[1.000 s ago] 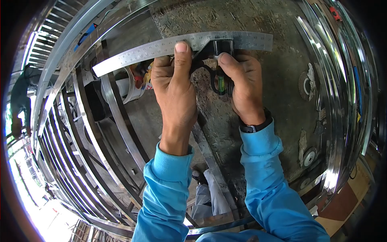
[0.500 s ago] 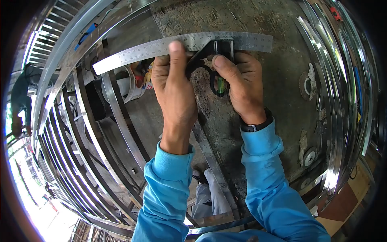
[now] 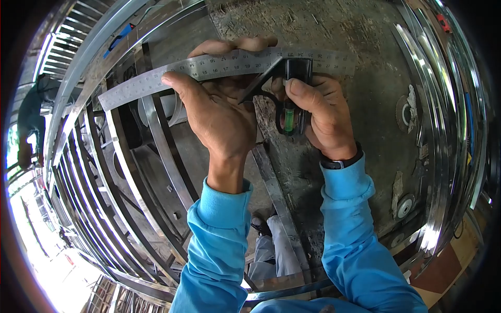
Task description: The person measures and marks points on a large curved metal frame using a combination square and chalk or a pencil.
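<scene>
A combination square is held over a dirty metal workbench (image 3: 360, 62). Its steel ruler blade (image 3: 209, 65) runs from left to right across the top of the view. My left hand (image 3: 219, 112) grips the blade, thumb on the near edge and fingers curled over the far edge. My right hand (image 3: 321, 117) is closed on the square's black head (image 3: 292, 78), which carries a green level vial (image 3: 288, 121). A flat steel strip (image 3: 276, 193) lies under both hands and runs toward me. Both sleeves are bright blue.
Curved stainless steel bars of a frame (image 3: 125, 177) fill the left side. Shiny steel strips (image 3: 449, 130) lie stacked along the bench's right edge. Grinding discs (image 3: 404, 206) rest on the bench. A white bucket (image 3: 175, 107) stands below the frame. A person (image 3: 28, 125) is at the far left.
My left hand shifted from pressing one finger on the blade to wrapping around it. The whole square moved slightly toward me and to the left. My right hand stayed on the head.
</scene>
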`<state>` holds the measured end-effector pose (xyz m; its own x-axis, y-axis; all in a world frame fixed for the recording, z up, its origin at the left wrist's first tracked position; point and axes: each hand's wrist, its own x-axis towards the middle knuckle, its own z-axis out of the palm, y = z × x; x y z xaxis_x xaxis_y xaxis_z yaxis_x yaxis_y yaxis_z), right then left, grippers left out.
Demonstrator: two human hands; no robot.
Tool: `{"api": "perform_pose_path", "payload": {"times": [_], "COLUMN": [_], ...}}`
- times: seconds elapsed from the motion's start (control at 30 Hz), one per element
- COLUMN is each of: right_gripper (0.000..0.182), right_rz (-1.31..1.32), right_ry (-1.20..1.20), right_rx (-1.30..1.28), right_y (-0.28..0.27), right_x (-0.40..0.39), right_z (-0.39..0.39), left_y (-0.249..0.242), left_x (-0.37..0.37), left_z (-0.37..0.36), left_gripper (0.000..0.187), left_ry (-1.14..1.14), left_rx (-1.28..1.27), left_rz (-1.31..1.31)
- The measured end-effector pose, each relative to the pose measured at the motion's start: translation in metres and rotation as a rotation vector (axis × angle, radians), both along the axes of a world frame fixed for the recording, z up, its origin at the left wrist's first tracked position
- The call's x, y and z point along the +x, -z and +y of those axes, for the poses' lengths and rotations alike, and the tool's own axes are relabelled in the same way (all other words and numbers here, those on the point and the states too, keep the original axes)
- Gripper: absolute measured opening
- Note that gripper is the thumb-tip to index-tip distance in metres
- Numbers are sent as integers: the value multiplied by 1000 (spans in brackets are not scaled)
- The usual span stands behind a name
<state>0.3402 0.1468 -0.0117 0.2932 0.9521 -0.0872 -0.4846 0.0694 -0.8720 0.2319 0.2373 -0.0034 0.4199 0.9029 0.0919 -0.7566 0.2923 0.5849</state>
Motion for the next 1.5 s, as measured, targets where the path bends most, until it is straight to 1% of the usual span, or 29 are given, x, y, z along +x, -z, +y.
{"api": "perform_pose_path", "payload": {"times": [0.1, 0.23, 0.3, 0.43, 0.5, 0.63, 0.7, 0.73, 0.8, 0.83, 0.9, 0.93, 1.0, 1.13, 1.2, 1.23, 1.3, 1.43, 1.5], "right_gripper": [26, 27, 28, 24, 20, 17, 19, 19, 20, 20, 23, 23, 22, 20, 19, 19, 19, 19, 16], "right_rz": [-58, -56, -41, -7, -75, -11, 14, 14, 64, 64, -22, -22, -95, -147, -142, -141, -131, -131, -210], "right_ry": [-26, -54, -23, -43, 107, 107, 108, 110, 72, 72, 69, 71, 37, 98, 160, 160, 132, 133, 158], "right_rx": [-55, -88, -47, -63, -10, 0, 1, 1, 13, 13, 53, 52, -46, 4, 30, 30, -17, -38, 47], "right_y": [-2, -5, -2, 1, 7, 10, 7, 4, 1, 1, 2, 3, 4, 4, 5, 5, 5, 2, 5], "right_x": [-7, -14, -18, -18, -23, -21, -23, -23, -23, -23, -23, -22, -21, -26, -29, -28, -26, -27, -29], "right_z": [0, 1, 4, 9, 13, 13, 13, 13, 13, 13, 13, 13, 12, 16, 18, 17, 16, 16, 19], "left_y": [1, 5, 2, 3, 3, 3, 1, 1, 0, 0, -2, -1, 3, 4, -3, -1, 5, -1, 4], "left_x": [-3, -11, -10, -5, -2, 1, 3, 3, 1, 1, 2, 1, -2, -6, -4, -5, -7, -4, -7], "left_z": [3, 8, 6, 1, -1, -5, -6, -6, -4, -4, -5, -4, -1, 3, 3, 3, 2, 2, 2], "left_gripper": [66, 61, 61, 62, 63, 64, 64, 64, 63, 63, 61, 61, 61, 61, 60, 60, 56, 60, 60], "left_ry": [-9, 28, -38, -119, -181, -177, -230, -228, -237, -236, -235, -233, -225, -239, -316, -316, -255, -299, -251], "left_rx": [38, 83, 61, 7, 34, 100, -39, -38, -180, -180, -236, -236, -208, -198, -258, -258, -178, -255, -222], "left_rz": [20, 31, 92, 91, 132, 129, 113, 113, 90, 91, 75, 76, 59, 29, 138, 138, 132, 135, 57]}}
